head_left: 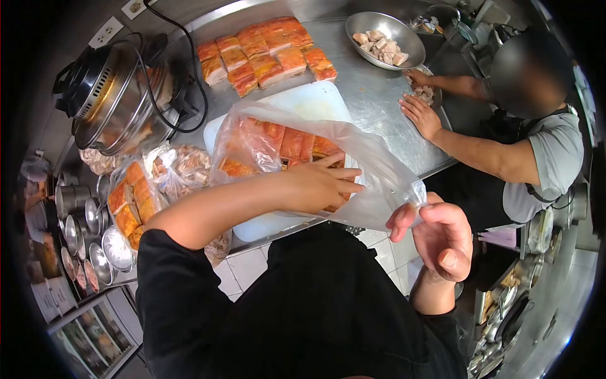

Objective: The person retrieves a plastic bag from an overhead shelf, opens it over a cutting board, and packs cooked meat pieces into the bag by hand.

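A clear plastic bag (379, 183) lies across a white cutting board (309, 101), with reddish-browned slabs of meat (297, 144) inside it. My left hand (315, 183) rests over the slabs at the bag, its fingers spread. I cannot tell whether the slabs under my palm are touched through the film or directly. To the right, my right hand (442, 237) pinches the gathered edge of the bag between thumb and fingers, pulling the film taut. Behind the board, several more browned meat pieces (265, 54) sit in rows on the steel counter (379, 114).
A co-worker (536, 145) stands at the right, hands on pale meat pieces (426, 95) at the counter's edge. Near them is a metal bowl (385, 41) of meat chunks. At left are a glass-bowl cooker (120, 95) with a black cord and a filled plastic bag (136, 202).
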A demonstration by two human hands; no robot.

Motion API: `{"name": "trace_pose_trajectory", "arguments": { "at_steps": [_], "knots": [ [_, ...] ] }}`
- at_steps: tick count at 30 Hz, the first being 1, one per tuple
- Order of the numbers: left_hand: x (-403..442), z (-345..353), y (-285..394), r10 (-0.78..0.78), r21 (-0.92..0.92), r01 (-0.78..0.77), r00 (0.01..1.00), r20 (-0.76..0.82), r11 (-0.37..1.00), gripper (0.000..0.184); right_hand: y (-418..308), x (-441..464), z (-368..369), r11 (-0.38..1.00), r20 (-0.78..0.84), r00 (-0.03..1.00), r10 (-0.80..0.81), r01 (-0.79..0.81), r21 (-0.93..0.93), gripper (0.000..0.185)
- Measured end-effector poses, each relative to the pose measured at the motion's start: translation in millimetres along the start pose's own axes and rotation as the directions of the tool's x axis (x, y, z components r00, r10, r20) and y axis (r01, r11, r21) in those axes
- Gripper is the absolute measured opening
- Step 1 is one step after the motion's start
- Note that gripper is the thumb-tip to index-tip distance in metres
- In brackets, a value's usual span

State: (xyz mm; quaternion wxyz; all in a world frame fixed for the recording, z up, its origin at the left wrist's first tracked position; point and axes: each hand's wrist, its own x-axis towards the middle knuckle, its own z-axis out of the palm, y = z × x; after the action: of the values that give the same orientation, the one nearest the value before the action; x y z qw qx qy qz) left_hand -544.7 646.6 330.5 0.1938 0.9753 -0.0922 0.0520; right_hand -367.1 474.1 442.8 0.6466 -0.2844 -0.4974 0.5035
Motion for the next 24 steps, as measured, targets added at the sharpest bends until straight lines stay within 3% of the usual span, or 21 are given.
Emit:
{"name": "trace_pose_trajectory", "arguments": {
  "at_steps": [2,3,5,9,12,14,15,17,20,21,23,24],
  "knots": [
    [-2.6,-9.2,-1.7,-0.004,-0.159,0.009,1.0,0.027,0.987,0.01,-0.1,-0.4,-2.6,1.0,-0.004,1.0,0.003,-0.003,0.006,0.059],
    [-0.3,-11.7,1.6,-0.003,-0.16,0.008,1.0,0.028,0.987,0.01,0.4,0.8,-3.6,1.0,-0.001,1.0,0.007,-0.007,0.012,0.059],
    [2.5,-11.8,12.6,-0.207,-0.064,0.203,0.977,-0.057,0.977,0.011,2.3,4.1,-3.8,1.0,0.013,1.0,0.009,-0.009,0.018,0.059],
    [-6.3,5.5,5.8,-0.239,-0.084,0.229,0.962,-0.133,0.97,0.016,0.5,13.6,-0.2,0.999,0.038,0.999,-0.037,0.036,0.02,0.057],
    [-13.8,3.0,0.1,-0.279,-0.142,0.268,0.958,-0.067,0.953,0.027,-1.7,17.8,2.6,0.997,0.059,0.997,-0.058,0.061,-0.05,0.055],
    [-10.6,1.4,-0.7,-0.412,-0.154,0.385,0.883,-0.224,0.91,0.047,-2.0,20.4,2.5,0.995,0.067,0.997,-0.045,0.051,-0.083,0.054],
    [-6.9,1.2,1.2,-0.413,-0.154,0.387,0.882,-0.226,0.909,0.047,-1.3,21.1,1.8,0.995,0.069,0.997,-0.045,0.051,-0.083,0.054],
    [1.1,2.0,7.3,-0.547,-0.067,0.549,0.799,-0.252,0.833,0.073,1.8,22.9,0.1,0.997,0.102,0.995,-0.012,0.019,-0.072,0.055],
    [2.5,13.7,-2.5,-0.56,0.014,0.569,0.812,-0.166,0.822,0.085,5.6,32.2,4.2,1.0,0.082,0.997,-0.015,0.015,-0.003,0.058],
    [3.5,15.1,0.8,-0.566,0.012,0.576,0.807,-0.169,0.817,0.085,3.6,39.4,11.6,0.996,0.049,0.995,-0.083,0.083,0.015,0.062],
    [5.5,11.3,3.1,-0.597,0.07,0.605,0.795,-0.105,0.793,0.085,-4.9,56.5,21.2,0.985,0.275,0.956,-0.102,0.135,-0.105,0.057],
    [4.9,15.5,0.6,-0.6,0.076,0.609,0.792,-0.114,0.79,0.085,-5.8,60.2,29.3,0.984,0.285,0.953,-0.108,0.142,-0.104,0.057]
  ]
}}
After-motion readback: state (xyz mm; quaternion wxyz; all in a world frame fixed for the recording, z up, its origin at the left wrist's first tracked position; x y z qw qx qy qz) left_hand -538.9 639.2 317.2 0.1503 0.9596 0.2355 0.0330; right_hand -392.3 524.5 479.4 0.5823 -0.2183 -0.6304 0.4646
